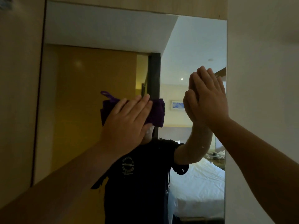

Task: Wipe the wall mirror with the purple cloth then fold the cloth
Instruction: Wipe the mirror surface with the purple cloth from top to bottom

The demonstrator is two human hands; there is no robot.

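Note:
The tall wall mirror (90,78) fills the middle of the view. My left hand (127,122) lies flat with straight fingers on the purple cloth (157,111), pressing it against the glass near the mirror's centre. A small loop of the cloth sticks out at its upper left. My right hand (210,99) rests flat, fingers straight and together, on the glass close to the mirror's right edge, touching its own reflection.
Beige wall panels (19,94) frame the mirror on the left, and a pale wall (258,78) stands on the right. The glass reflects a person in a dark T-shirt, a white bed and a wooden door.

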